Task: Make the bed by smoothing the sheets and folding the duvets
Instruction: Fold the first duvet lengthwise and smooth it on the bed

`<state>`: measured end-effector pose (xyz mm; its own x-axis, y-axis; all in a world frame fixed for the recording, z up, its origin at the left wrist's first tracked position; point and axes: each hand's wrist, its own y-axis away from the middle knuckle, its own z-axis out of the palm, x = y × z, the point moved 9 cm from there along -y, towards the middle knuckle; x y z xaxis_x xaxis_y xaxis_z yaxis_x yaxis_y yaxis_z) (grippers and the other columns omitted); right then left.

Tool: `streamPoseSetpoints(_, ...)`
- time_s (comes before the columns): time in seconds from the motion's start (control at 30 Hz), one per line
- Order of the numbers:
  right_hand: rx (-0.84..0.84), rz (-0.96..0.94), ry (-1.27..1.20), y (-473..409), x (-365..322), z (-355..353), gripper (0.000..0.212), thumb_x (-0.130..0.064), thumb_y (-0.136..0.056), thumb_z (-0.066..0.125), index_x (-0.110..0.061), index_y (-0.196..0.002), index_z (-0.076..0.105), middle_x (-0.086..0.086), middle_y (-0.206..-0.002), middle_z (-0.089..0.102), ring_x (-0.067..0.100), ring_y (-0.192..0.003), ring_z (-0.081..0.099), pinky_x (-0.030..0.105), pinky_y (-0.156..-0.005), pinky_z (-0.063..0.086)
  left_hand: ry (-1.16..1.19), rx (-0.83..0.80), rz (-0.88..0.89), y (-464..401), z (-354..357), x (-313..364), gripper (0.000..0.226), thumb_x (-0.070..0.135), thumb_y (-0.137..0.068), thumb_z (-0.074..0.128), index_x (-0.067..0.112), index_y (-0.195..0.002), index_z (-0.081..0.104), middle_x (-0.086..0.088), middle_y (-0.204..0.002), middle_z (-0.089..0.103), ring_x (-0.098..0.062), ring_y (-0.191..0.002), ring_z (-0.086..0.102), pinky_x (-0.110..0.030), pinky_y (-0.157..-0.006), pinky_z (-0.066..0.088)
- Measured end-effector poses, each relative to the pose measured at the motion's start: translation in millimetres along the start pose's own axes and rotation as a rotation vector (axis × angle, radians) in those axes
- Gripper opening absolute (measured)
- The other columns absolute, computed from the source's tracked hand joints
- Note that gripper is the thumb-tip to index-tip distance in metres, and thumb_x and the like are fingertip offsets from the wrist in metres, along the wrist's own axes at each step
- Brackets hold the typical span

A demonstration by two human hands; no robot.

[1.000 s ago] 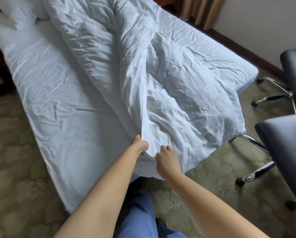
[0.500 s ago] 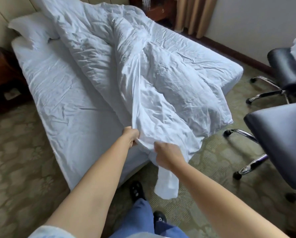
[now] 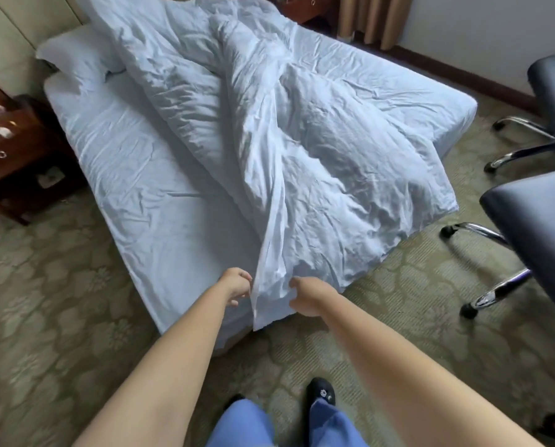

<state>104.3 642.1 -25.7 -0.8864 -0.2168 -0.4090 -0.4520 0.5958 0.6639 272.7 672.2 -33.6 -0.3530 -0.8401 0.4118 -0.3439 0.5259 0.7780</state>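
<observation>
A crumpled white duvet (image 3: 286, 140) lies heaped along the bed (image 3: 147, 201), its corner hanging over the foot edge. That corner is pinched between the left hand (image 3: 236, 287) and right hand (image 3: 305, 296), both closed on fabric. Nothing is folded yet; the sheet (image 3: 134, 175) remains wrinkled.

Bed (image 3: 140, 175); rumpled duvet (image 3: 302, 156); pillow (image 3: 73, 56)

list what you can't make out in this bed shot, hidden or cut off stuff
All in the head view:
- Fingertips of the left hand and right hand: curled behind the duvet corner, so the grip is unclear.
- Pillow: its right part is covered by the duvet.
- Sheet: the middle of the bed lies under the duvet.
- Nightstand and near chair: cut by the frame edges.
</observation>
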Motion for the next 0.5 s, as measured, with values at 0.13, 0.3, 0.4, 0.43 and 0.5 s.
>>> streamPoseSetpoints(0.13,0.083,0.000,0.026,-10.4,-19.7,-15.8,0.053,-0.019,-0.094,0.042,-0.017,-0.146,0.031,0.009,-0.140,0.042,0.028,-0.119,0.048,0.034,-0.081,0.045,0.031,0.014,0.071,3.5,-27.5,15.5,0.027,-0.001,-0.087,0.046,0.018,-0.101,0.059,-0.007,-0.105,0.058,-0.021,-0.089,0.053,-0.030,-0.078,0.042)
streamPoseSetpoints(0.3,0.156,0.031,0.048,-19.6,-59.1,-27.8,0.060,-0.019,-0.094,0.042,-0.023,-0.151,0.021,0.006,-0.145,0.039,0.027,-0.123,0.047,0.036,-0.083,0.049,-0.045,-0.028,0.178,3.1,-60.4,24.0,0.030,0.001,-0.087,0.044,0.021,-0.106,0.057,-0.012,-0.127,0.056,-0.025,-0.107,0.052,-0.030,-0.080,0.040)
streamPoseSetpoints(0.4,0.201,0.057,0.057,-25.3,-88.4,-36.3,0.062,-0.019,-0.095,0.042,-0.023,-0.152,0.018,0.005,-0.148,0.036,0.026,-0.129,0.042,0.037,-0.090,0.047,-0.119,-0.008,0.279,-0.7,-93.3,27.4,0.035,0.000,-0.088,0.042,0.018,-0.114,0.059,-0.013,-0.127,0.057,-0.024,-0.102,0.051,-0.031,-0.079,0.044)
streamPoseSetpoints(0.43,0.220,0.075,0.058,-27.1,-102.4,-37.1,0.062,-0.019,-0.095,0.042,-0.023,-0.152,0.019,0.005,-0.148,0.036,0.026,-0.129,0.042,0.037,-0.091,0.047,-0.156,0.005,0.318,-2.5,-109.7,26.4,0.037,0.001,-0.089,0.041,0.016,-0.117,0.060,-0.013,-0.127,0.057,-0.027,-0.107,0.054,-0.033,-0.082,0.047)
streamPoseSetpoints(0.5,0.251,0.112,0.059,-29.4,-114.3,-39.9,0.060,-0.020,-0.094,0.044,-0.022,-0.150,0.023,0.005,-0.146,0.038,0.027,-0.128,0.043,0.038,-0.091,0.047,-0.243,0.032,0.398,-2.4,-127.8,31.1,0.037,0.002,-0.090,0.040,0.014,-0.119,0.060,-0.012,-0.128,0.057,-0.031,-0.118,0.053,-0.035,-0.094,0.046)
